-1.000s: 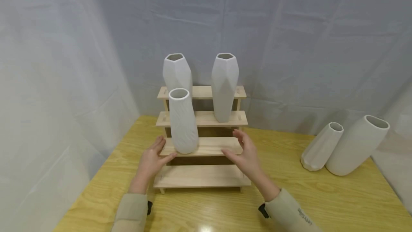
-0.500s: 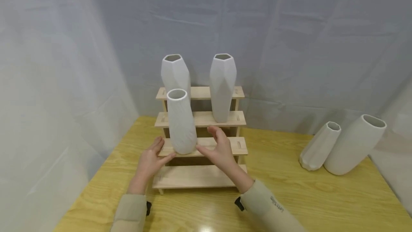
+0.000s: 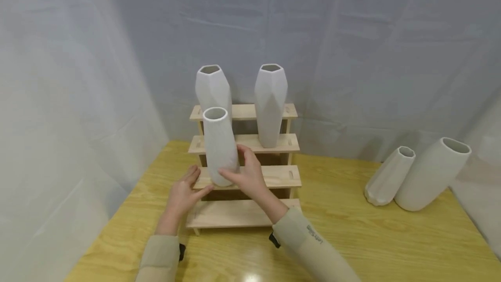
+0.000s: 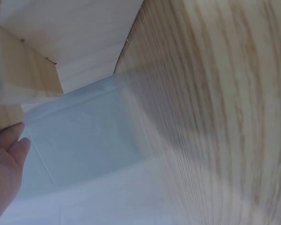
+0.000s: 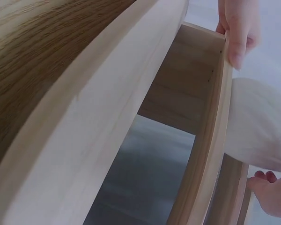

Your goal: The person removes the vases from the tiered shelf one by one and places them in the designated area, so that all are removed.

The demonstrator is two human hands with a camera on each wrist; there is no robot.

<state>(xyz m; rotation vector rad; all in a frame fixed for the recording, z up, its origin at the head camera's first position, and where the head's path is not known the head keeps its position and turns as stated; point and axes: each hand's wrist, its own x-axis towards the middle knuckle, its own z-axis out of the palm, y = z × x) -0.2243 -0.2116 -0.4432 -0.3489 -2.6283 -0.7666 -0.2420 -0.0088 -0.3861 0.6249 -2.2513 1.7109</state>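
Observation:
A white textured vase (image 3: 220,142) with a round mouth stands upright at the left of the second tier from the bottom of a stepped wooden stand (image 3: 242,217). My right hand (image 3: 249,178) holds this vase low on its right side, thumb across the front and fingers behind. The left end of the same tier is gripped by my left hand (image 3: 183,197), its thumb on the front edge. In the left wrist view, the fingertips of the left hand (image 4: 9,154) reach the wood's edge. The right wrist view shows the vase (image 5: 257,124) between both hands.
On upper tiers stand two faceted white vases, one at left (image 3: 213,86) and one at right (image 3: 271,103). Farther right on the yellow wooden table (image 3: 332,225), a slim fluted vase (image 3: 389,177) and a wider oval vase (image 3: 430,177) stand close together. Pale cloth (image 3: 352,55) hangs behind.
My right hand has moved left from over the tier's right part to the textured vase and now holds it. The left hand keeps its place on the stand; the vase has hardly shifted.

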